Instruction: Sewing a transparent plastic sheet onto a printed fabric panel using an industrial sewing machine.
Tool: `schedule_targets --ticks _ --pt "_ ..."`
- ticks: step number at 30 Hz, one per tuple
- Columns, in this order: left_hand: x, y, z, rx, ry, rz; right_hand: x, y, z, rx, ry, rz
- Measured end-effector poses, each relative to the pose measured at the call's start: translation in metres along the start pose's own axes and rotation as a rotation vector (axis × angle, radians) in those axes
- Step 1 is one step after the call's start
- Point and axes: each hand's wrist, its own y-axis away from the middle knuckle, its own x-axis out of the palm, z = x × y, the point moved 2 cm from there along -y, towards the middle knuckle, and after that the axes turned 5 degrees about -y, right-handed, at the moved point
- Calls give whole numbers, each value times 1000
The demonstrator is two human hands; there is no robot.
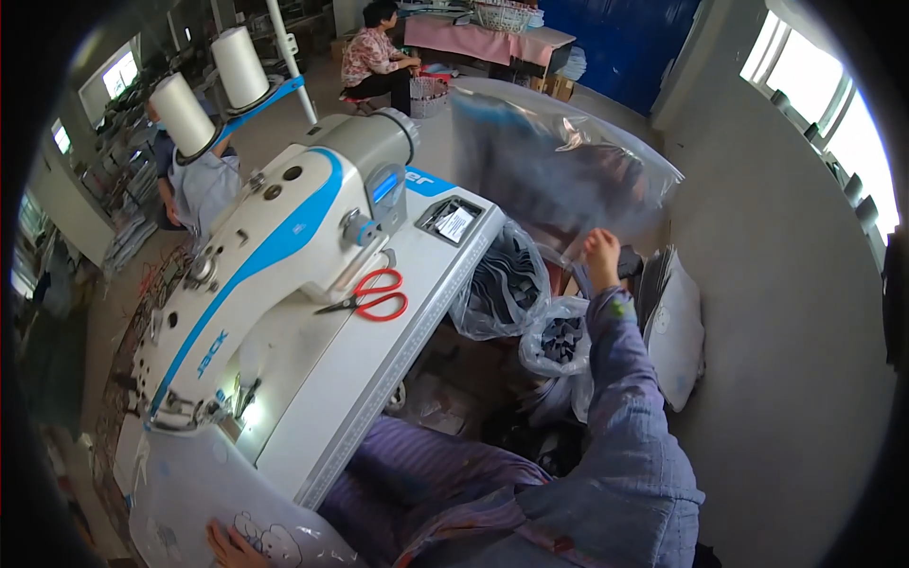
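Note:
My left hand (pixel 235 547) lies with fingers spread on a pale grey cloth piece (pixel 189 497) printed with a cartoon figure, at the lower left. The cloth reaches up to the needle end of a white and blue sewing machine (pixel 256 227), where a small lamp glows. Stretched far forward, my right hand (pixel 602 254) has its fingers curled closed beside the lower edge of a large sheet of clear plastic (pixel 568 156). Whether the fingers hold anything cannot be made out. Red-handled thread snips (pixel 374 295) rest on the machine table (pixel 379 346).
Clear bags of dark grey fabric strips (pixel 507 284) and small scraps (pixel 561 339) stand right of the table. Stacked grey pieces (pixel 674 327) lean by the wall. White thread cones (pixel 240 68) top the machine. One person (pixel 374 57) sits at the back; another (pixel 180 180) is at left.

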Motion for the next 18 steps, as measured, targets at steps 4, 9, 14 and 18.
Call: schedule_targets --ticks 4,9,14,18 --pt "-67 -1 -51 37 39 -22 -4 -88 8 -114 133 -255" --pt "-64 -8 -55 2 113 2 9 -140 -7 -84 205 -311" --pt "-69 -6 -55 1 88 19 30 -139 -45 -40 65 -264" --pt "-68 -9 -67 -76 136 78 38 -138 -31 -653 519 91"
